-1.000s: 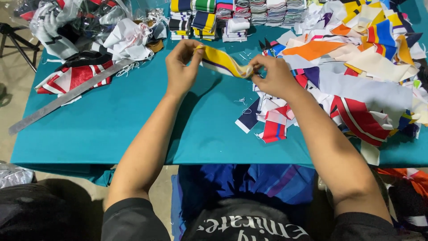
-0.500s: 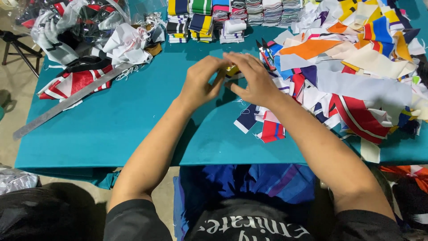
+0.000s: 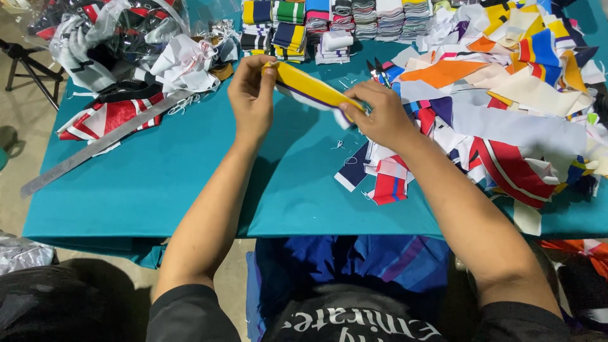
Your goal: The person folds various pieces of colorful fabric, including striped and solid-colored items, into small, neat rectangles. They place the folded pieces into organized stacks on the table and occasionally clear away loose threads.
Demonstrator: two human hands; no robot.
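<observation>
Yellow cloth, a long strip with a white and dark blue edge on its lower side, is stretched in the air just above the table, between the two hands. The left hand pinches the upper left end of the strip, with the thumb on top and the fingers closed under it. The right hand grips the lower right end, the fingers curled shut around the cloth, so the strip slopes down from left to right.

Under the hands lies the teal table cover. To the left of the left forearm this cover is bare and wide, up to the front edge of the table, which runs across near the person's body. A long metal ruler lies slanted at the left side, partly on a red, white and black cloth piece.

Just right of the right hand begins a big heap of mixed fabric scraps in orange, white, blue and red, and some small pieces lie under the right wrist. Dark scissors rest near the heap, behind the right hand. At the far edge stand folded striped stacks in a row, and crumpled plastic bags fill the far left corner.
</observation>
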